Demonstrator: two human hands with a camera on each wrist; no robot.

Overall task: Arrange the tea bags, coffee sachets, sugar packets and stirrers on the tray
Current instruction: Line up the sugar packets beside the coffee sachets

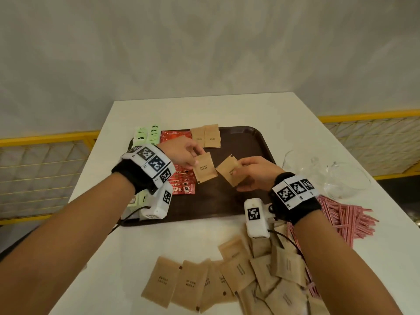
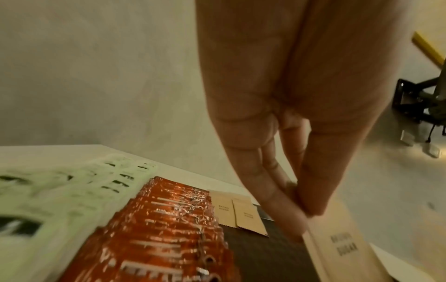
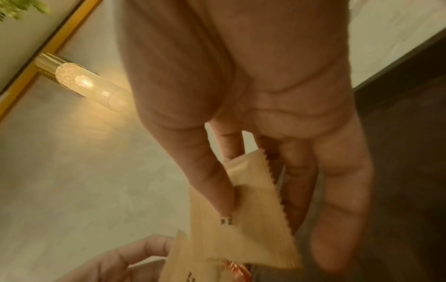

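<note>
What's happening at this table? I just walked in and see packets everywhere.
A person is laying out drink supplies on a brown tray. The left hand pinches one brown sugar packet above the tray, and the right hand holds a few more packets beside it. Green tea bags, red coffee sachets and two sugar packets already lie on the tray. A loose sugar pile and the striped stirrers wait on the white table.

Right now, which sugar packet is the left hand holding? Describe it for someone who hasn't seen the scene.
Find the dark brown tray. Above its middle, two hands each hold brown packets. The left hand pinches the sugar packet whose label reads upright; the right's are tilted.
</note>
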